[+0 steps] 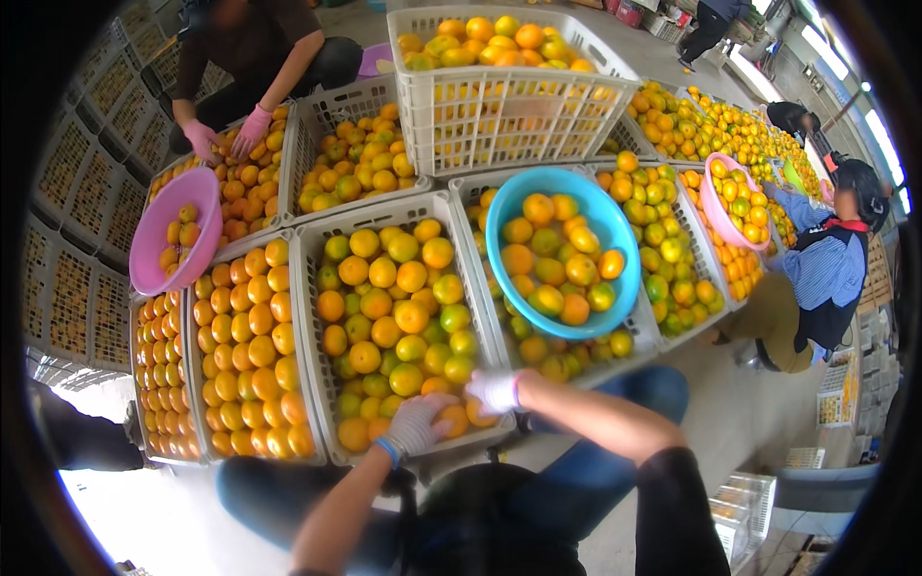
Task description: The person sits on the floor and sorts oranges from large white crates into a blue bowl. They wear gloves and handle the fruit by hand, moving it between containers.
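Observation:
Both my hands wear pale knit gloves and work at the near edge of a grey plastic crate filled with orange and greenish citrus fruit. Fingers and thumb of my left hand are around an orange citrus fruit in the near right corner. Just right of it, my right hand reaches down onto another orange fruit; blur hides how its fingers sit. A blue plastic basin of mixed fruit rests on the crate to the right. Neatly rowed orange fruit fills the crate to the left.
A pink basin leans at the left on the crates. Ahead stands a raised white crate full of fruit. A co-worker's pink-gloved hands are at a far-left crate. Another person sits at the right beside a pink basin.

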A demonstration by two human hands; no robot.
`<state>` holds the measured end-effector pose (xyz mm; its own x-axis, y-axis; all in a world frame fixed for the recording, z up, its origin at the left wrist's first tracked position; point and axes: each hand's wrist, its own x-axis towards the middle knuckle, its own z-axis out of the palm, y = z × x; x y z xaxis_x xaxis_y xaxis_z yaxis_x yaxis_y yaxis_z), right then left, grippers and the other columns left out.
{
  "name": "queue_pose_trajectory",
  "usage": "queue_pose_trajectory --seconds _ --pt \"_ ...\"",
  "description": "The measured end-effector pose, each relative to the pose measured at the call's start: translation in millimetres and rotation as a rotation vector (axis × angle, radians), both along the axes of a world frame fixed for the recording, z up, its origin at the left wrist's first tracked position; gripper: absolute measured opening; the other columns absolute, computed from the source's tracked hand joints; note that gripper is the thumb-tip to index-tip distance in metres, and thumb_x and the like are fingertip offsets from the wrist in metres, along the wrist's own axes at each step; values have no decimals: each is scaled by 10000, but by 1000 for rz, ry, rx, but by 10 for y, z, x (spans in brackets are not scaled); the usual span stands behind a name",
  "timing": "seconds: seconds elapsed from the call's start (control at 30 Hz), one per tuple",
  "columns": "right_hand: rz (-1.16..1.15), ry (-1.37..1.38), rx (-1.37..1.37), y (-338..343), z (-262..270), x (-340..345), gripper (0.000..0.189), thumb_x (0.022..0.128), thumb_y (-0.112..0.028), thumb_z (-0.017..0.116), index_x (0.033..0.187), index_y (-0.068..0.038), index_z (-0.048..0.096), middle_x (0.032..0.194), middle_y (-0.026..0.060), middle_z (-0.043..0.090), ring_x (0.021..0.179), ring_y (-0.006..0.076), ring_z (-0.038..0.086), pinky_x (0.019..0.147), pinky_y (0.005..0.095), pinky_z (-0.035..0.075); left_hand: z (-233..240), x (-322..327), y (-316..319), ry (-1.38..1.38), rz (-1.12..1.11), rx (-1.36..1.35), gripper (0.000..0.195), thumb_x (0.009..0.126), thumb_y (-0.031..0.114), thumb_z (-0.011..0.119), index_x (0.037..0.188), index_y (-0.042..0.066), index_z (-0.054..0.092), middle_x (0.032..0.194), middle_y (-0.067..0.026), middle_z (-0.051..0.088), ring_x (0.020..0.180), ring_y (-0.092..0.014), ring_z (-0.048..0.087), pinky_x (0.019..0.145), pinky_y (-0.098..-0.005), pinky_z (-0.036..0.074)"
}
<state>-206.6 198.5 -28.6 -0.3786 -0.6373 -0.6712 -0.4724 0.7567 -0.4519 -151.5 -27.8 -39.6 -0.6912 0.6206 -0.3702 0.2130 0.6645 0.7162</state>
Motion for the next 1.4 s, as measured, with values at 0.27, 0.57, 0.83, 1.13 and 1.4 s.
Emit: queue_pose_trajectory --seconds 0.27,0.57,0.83,1.13,1.4 --pt "-380 -99 -73 -28 -108 -71 387 816 -196 718 1115 18 599 1030 250 665 934 378 671 830 440 535 180 50 166 138 -176 -248 614 926 193 544 1515 294 408 1230 -161 557 1090 -355 559 1009 -490 396" --pt "-780 265 -126 -264 -596 -261 188 872 -176 639 945 -3 629 895 283 660 881 397 661 784 475 526 97 117 155 178 -179 -238 604 933 217 541 1509 346 414 1203 -170 554 1070 -345 551 980 -473 416" --pt "-311 281 113 -484 -150 -137 237 980 -142 491 1171 -7 528 1103 261 628 940 397 701 781 470 583 28 70 135 176 -208 -255 621 905 204 557 1496 341 425 1274 -176 536 1113 -356 543 1006 -490 403" --pt "-331 173 284 -485 -545 -183 280 918 -157 634 1172 -49 589 1077 180 711 992 293 724 808 411 594 149 70 167 157 -189 -204 627 868 231 598 1475 311 460 1245 -161 537 1102 -349 524 1020 -489 392" --pt "-254 210 -80 -215 568 -560 128 964 -182 524 965 -110 630 858 117 667 778 265 663 710 403 527 39 161 79 165 -148 -223 594 913 228 540 1489 334 448 1224 -165 549 1067 -337 554 973 -465 424"
